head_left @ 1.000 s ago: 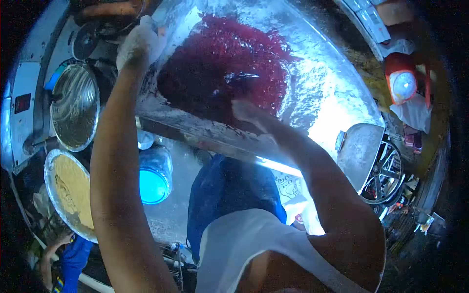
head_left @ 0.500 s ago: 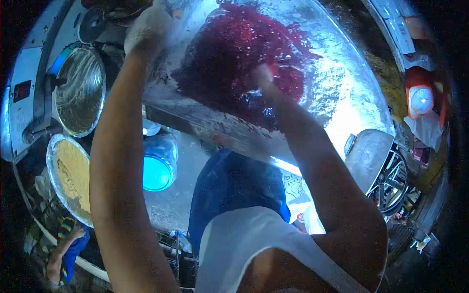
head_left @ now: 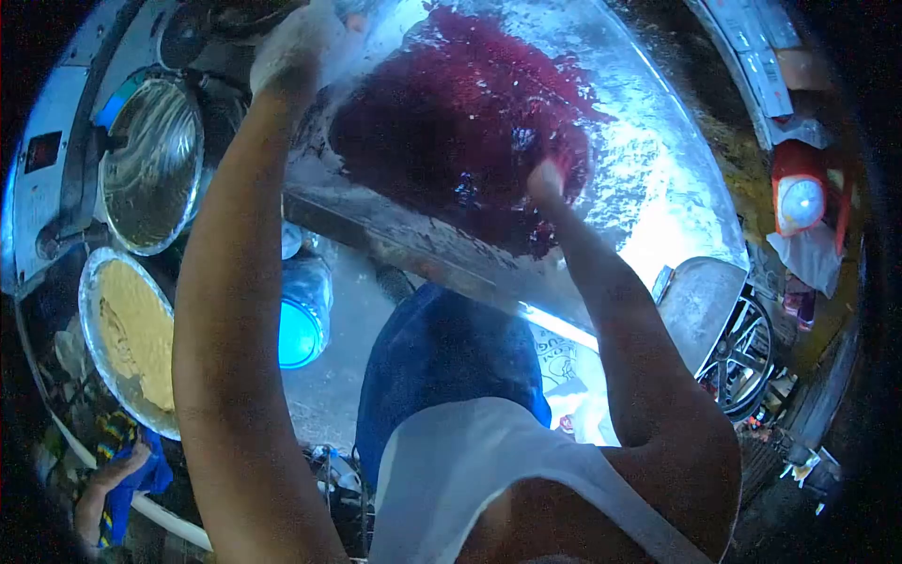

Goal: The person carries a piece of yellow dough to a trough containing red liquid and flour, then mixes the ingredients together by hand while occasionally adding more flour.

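Note:
A dark red, wet mass (head_left: 423, 122) lies spread over a pale, frosted work surface (head_left: 658, 103) with a raised front edge. My right hand (head_left: 547, 180) is at the right part of the red mass, its fingers hidden in or blurred against it. Up at the top left of the surface, my left hand (head_left: 299, 47) is coated in something whitish. Its fingers are smeared, and whether it holds anything cannot be made out.
Left of my left arm are a round metal pan (head_left: 152, 169) and a basin of yellowish stuff (head_left: 132, 329). A blue-lidded container (head_left: 299, 334) stands below the surface. A spoked wheel (head_left: 742, 352) and a red-and-white object (head_left: 800, 193) are at right. Another person's arm (head_left: 103, 484) shows lower left.
My right hand has moved right and nearer to me over the red mass. The red mass has shifted in outline, reaching a little further left. My left hand has moved slightly right.

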### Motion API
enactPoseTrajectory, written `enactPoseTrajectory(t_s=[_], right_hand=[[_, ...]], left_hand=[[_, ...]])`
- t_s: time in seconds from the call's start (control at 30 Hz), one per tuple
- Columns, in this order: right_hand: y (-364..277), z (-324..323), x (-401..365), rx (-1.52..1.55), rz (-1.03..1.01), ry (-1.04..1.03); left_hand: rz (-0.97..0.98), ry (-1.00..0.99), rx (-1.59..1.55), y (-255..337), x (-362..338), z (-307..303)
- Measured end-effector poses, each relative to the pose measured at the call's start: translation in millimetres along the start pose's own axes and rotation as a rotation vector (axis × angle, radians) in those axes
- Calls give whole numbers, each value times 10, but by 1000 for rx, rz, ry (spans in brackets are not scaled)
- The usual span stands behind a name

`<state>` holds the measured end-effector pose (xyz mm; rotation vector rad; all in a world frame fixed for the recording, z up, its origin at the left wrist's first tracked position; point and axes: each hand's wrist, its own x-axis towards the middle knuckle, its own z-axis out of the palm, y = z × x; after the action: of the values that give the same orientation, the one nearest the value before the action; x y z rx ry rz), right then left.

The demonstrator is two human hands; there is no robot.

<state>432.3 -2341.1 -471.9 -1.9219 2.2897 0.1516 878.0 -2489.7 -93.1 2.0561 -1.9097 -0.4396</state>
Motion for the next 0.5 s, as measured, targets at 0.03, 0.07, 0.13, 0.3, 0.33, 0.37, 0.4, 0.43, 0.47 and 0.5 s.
enactPoseTrajectory(t_s=[0.03,0.07,0.13,0.3,0.33,0.37,0.4,0.43,0.47,0.5], right_hand=[[-136,-73,234,33,48,38],[-287,-114,434,69,74,75],[-678,-171,711,155,62,135],[-1610,-74,638,440,-192,289],[-1750,24,521,352,-256,226],[-1784,148,367,227,-347,148],[-1776,238,188,133,-439,84],[-1680,355,24,63,-534,25],[-1514,432,-140,10,-621,-20],[-1372,396,-268,-38,-692,-61]], left_hand=[[-2,-3,10,58,-36,-60],[-5,-9,16,95,-53,-102],[-9,-16,26,99,-51,-119],[4,-10,75,63,-27,-89],[6,-10,72,53,-26,-84],[16,8,89,43,-26,-73],[25,26,105,47,-34,-65],[27,25,99,71,-58,-81],[45,12,88,87,-80,-111],[62,1,76,104,-88,-140]])
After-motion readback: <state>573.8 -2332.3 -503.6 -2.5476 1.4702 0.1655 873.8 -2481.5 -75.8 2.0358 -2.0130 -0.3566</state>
